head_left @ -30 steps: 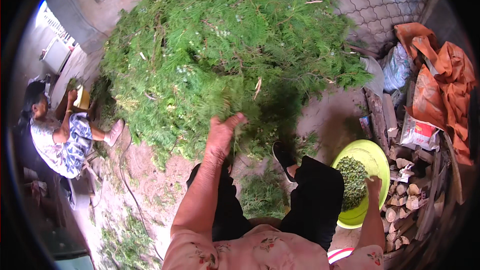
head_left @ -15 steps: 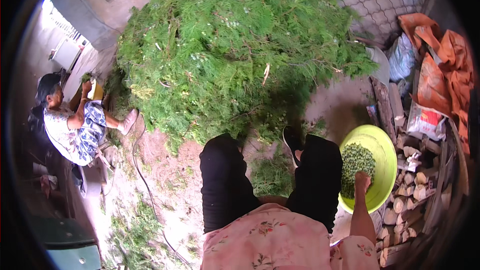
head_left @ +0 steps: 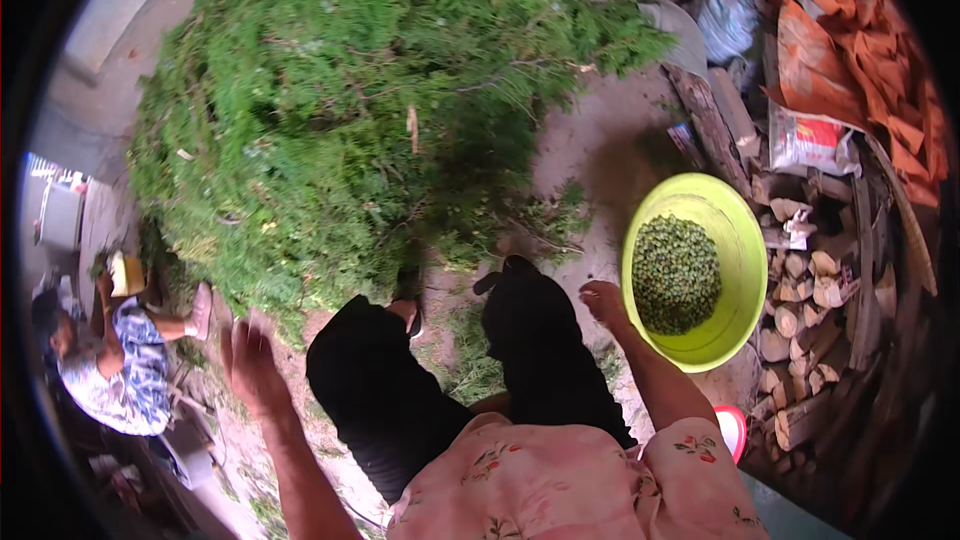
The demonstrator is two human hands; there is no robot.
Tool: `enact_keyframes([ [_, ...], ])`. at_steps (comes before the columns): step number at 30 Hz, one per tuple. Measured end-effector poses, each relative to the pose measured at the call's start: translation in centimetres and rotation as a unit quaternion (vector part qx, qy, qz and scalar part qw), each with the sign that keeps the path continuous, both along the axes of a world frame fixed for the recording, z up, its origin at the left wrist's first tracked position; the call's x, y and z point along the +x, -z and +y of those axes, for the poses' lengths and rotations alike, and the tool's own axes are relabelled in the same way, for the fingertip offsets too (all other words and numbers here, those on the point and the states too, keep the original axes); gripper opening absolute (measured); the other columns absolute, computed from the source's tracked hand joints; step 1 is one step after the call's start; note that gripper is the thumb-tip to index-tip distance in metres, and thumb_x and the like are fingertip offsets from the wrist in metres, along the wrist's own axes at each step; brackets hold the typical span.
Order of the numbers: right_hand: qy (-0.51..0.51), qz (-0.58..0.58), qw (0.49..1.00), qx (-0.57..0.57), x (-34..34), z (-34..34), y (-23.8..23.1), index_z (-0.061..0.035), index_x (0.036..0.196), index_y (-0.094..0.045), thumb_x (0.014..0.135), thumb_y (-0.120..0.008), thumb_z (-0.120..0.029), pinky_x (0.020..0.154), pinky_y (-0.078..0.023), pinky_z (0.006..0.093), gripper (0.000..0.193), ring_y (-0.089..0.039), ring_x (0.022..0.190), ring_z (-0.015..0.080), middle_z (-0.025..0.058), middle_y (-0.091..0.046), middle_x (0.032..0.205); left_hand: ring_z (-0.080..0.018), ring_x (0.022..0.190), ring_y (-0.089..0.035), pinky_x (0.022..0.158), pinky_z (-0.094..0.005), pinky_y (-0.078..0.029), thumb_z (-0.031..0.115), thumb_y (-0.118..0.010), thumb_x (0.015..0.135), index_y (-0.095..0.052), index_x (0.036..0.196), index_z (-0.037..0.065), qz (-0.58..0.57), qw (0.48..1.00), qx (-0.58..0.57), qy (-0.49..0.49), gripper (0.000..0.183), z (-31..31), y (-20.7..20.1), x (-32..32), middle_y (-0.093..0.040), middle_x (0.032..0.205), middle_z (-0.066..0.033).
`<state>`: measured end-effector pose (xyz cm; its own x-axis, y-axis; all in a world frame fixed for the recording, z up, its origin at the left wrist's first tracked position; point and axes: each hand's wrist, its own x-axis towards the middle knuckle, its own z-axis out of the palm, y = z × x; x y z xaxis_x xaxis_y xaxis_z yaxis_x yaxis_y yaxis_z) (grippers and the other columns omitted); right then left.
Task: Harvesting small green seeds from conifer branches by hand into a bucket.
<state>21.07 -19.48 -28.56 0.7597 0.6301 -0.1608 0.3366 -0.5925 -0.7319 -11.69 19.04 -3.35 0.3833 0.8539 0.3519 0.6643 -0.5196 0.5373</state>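
Note:
My left hand [head_left: 253,370] is held out over the floor left of my knees, fingers stretched and nothing in them. Beside the left rim of a yellow-green basin [head_left: 738,265] hovers my right hand [head_left: 603,304]; its fingers look loose and hold nothing I can see. Small round green cones or berries [head_left: 677,275] lie heaped inside the basin. In front of my feet spreads a large pile of green conifer branches [head_left: 350,110], with a few cut twigs among the foliage.
Stacked firewood [head_left: 800,320] lines the right side, below an orange tarp [head_left: 840,70] and a white-and-red sack [head_left: 812,143]. Another person [head_left: 115,360] sits at the far left with a yellow container [head_left: 127,274]. A red-rimmed dish [head_left: 734,430] is near my right elbow.
My right hand has left the green heap in the basin and moved out to its left side. My left hand has come into view. The whole view has shifted.

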Motion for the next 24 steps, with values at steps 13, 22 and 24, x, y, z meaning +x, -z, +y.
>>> enact_keyframes([
  [13, 0.050, -0.015, 0.996, -0.070, 5.5, 1.9, 9.3, -0.0073, 0.083, -0.064, 0.067, -0.059, -0.008, 0.073, -0.046, 0.0384, 0.017, -0.058, 0.079, 0.0318, 0.0130, -0.062, 0.082, -0.0108, 0.071, -0.054, 0.064, -0.0205, -0.047, 0.003, -0.051, 0.085, -0.047, 0.113, -0.002, -0.369, 0.659, -0.656, 0.014, 0.029, -2.7, 3.2, 25.0, -0.058, 0.085, -0.0065],
  [22, 0.037, 0.032, 0.927, -0.371, 7.0, 5.6, 11.6, -0.0101, 0.096, -0.058, 0.070, -0.055, -0.009, 0.079, -0.045, 0.0446, 0.026, -0.050, 0.099, 0.0325, 0.0121, -0.051, 0.103, -0.0126, 0.065, -0.050, 0.058, -0.0217, -0.045, 0.001, -0.054, 0.082, -0.047, 0.112, -0.007, -0.389, 0.656, -0.646, 0.008, 0.032, -3.1, 0.9, 26.3, -0.054, 0.080, -0.0096],
  [24, 0.025, 0.088, 0.916, -0.390, 6.2, 4.7, 12.6, -0.0103, 0.088, -0.061, 0.073, -0.054, -0.014, 0.079, -0.045, 0.0436, 0.017, -0.054, 0.091, 0.0323, 0.0143, -0.056, 0.093, -0.0127, 0.064, -0.050, 0.058, -0.0218, -0.045, 0.002, -0.055, 0.082, -0.047, 0.112, -0.007, -0.378, 0.657, -0.652, 0.010, 0.033, -3.2, 0.8, 26.5, -0.054, 0.080, -0.0097],
])
